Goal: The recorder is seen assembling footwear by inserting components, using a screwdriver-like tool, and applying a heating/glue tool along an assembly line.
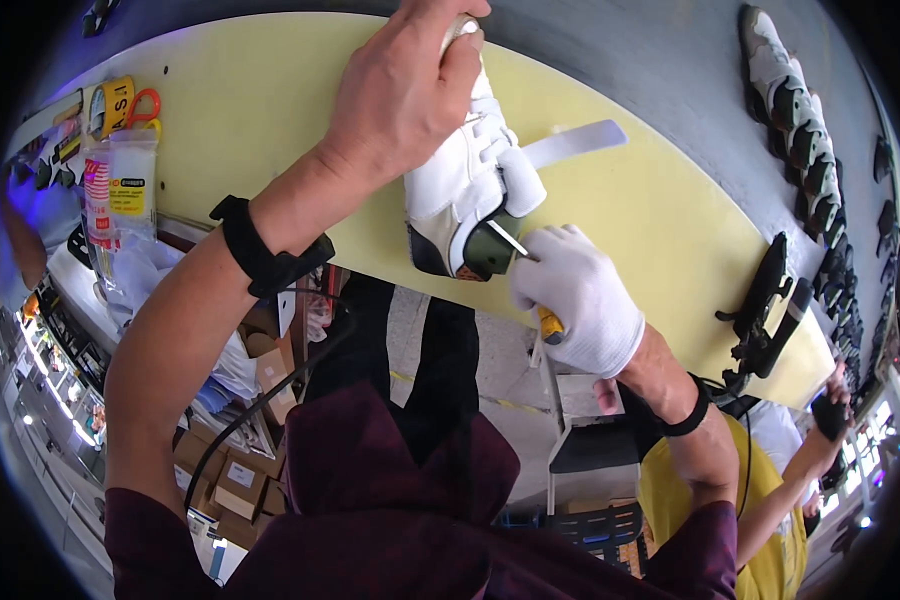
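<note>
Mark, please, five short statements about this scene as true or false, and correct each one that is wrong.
1. The left hand holds the white shoe. True.
2. Both hands wear gloves. False: only the right hand wears a white glove; the left hand is bare.
3. The right hand holds a tool with a yellow handle. True.
4. A pale strap reaches out to the left of the shoe. False: it reaches out to the right.
5. A person in a yellow shirt is in the lower right of the picture. True.
</note>
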`<control>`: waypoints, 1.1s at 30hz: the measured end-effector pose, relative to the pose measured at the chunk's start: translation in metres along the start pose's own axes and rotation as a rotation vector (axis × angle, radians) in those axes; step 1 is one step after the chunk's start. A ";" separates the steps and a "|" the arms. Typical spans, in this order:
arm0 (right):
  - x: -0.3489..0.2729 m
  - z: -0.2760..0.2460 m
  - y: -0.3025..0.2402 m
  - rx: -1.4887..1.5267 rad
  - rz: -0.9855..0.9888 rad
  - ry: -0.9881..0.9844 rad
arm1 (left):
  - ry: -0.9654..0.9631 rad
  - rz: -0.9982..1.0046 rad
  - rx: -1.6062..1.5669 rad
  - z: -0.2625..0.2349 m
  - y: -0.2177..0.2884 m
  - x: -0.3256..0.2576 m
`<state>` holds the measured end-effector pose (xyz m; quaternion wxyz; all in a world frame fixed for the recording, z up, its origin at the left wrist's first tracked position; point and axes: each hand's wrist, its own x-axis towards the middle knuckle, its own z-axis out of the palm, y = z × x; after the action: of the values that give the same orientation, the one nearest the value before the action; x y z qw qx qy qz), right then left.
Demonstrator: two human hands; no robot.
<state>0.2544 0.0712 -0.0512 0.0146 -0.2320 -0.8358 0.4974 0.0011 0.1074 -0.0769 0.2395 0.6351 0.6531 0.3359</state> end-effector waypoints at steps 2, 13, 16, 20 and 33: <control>0.004 0.000 0.003 -0.033 -0.007 0.009 | -0.002 -0.014 -0.041 0.000 0.000 -0.002; 0.031 -0.036 0.012 -0.320 -0.201 -0.198 | 0.024 0.030 -0.079 0.000 -0.006 0.001; 0.034 -0.040 0.009 -0.356 -0.239 -0.235 | 0.025 0.013 -0.072 -0.002 -0.001 0.000; 0.034 -0.035 -0.002 -0.234 -0.188 -0.232 | 0.007 0.002 -0.017 -0.002 -0.006 -0.004; -0.010 0.022 -0.002 0.324 0.169 0.418 | -0.072 0.014 -0.004 -0.002 -0.004 0.004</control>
<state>0.2574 0.0483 -0.0590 0.1823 -0.3934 -0.7017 0.5654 -0.0038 0.1109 -0.0781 0.2619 0.6508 0.6388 0.3160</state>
